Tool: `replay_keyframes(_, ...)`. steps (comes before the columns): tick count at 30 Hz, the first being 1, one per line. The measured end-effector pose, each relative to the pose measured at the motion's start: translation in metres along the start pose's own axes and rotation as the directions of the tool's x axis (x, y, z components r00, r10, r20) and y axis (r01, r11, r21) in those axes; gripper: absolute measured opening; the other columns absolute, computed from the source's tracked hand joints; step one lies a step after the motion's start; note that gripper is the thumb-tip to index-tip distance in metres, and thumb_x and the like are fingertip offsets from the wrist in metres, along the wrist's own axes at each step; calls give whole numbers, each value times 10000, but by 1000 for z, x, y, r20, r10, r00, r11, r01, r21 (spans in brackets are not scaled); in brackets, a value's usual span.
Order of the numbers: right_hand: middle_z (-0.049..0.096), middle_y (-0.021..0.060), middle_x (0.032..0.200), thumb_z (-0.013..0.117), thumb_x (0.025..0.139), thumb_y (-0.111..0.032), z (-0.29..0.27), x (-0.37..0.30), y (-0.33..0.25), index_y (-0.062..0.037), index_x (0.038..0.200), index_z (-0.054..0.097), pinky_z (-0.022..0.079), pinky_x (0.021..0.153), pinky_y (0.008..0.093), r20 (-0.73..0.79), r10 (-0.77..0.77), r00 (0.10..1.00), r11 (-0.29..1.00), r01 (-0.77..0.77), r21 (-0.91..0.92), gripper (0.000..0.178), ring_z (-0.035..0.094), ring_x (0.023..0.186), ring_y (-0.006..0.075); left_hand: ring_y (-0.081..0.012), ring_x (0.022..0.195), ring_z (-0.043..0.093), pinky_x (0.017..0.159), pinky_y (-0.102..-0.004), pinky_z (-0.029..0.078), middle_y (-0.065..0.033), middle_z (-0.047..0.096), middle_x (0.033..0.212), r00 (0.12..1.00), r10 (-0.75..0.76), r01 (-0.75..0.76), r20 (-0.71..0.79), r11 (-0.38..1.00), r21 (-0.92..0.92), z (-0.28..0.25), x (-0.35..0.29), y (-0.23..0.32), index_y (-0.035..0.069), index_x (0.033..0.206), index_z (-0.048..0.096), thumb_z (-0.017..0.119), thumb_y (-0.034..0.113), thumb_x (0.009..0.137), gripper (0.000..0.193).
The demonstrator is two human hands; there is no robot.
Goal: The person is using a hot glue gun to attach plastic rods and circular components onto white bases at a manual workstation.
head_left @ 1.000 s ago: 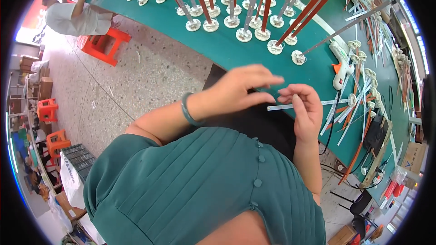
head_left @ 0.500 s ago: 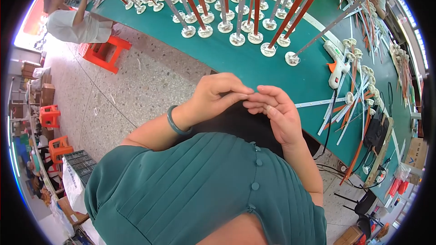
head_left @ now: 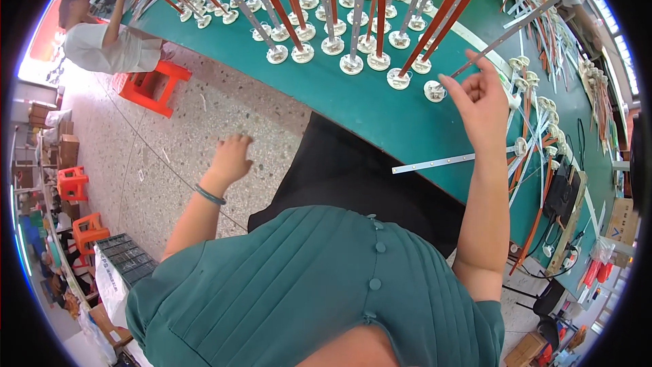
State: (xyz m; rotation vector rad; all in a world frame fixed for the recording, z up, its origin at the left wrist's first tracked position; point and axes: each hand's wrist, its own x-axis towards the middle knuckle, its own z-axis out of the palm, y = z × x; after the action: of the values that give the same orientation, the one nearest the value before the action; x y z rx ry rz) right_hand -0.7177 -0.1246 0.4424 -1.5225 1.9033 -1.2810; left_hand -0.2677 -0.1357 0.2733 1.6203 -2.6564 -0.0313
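Observation:
My right hand point(head_left: 481, 105) reaches over the green table, thumb and index finger apart and the other fingers bent, with nothing seen in it. Beside its thumb is the white round base point(head_left: 435, 91) of a standing LED strip point(head_left: 502, 39), which slants up past the fingertips. A white glue gun point(head_left: 514, 100) is mostly hidden behind this hand. Out to the left, my left hand point(head_left: 232, 158) hangs over the floor, fingers loosely apart and holding nothing. Below my right hand, a pale LED strip point(head_left: 435, 164) lies with one end past the table edge.
Several rows of upright red-brown and grey strips on round white bases point(head_left: 351, 64) crowd the green table point(head_left: 339, 98). Loose strips and a black power box point(head_left: 562, 194) lie at the right. Another person point(head_left: 112, 44) sits at the left near a red stool point(head_left: 155, 88); another is at the far right.
My hands, fingertips together before, have parted. The left moved left over the floor; the right went up and right over the glue gun. The lying LED strip's near end now shows.

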Motion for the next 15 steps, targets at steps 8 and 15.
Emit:
replay_keyframes(8, 587, -9, 760, 674, 938, -185, -13, -17, 20, -26, 936, 625, 434, 628, 204, 71, 31, 997, 998, -35, 52, 166, 539, 668, 62, -284, 860, 628, 731, -395, 524, -133, 609, 1129, 945, 291, -320, -148, 746, -584, -96, 56, 86, 40, 1107, 653, 680, -7, 809, 302)
replay_keyframes(15, 590, 38, 858, 584, 971, -93, -32, -54, -11, -3, 965, 598, 472, 698, 238, 220, -14, 975, 967, -43, 252, 91, 572, 761, 106, -203, 762, 584, 698, -327, 520, -134, 540, 1324, 904, 325, -394, -277, 388, -833, -129, 115, 175, 115, 1519, 334, 807, 122, 769, 886)
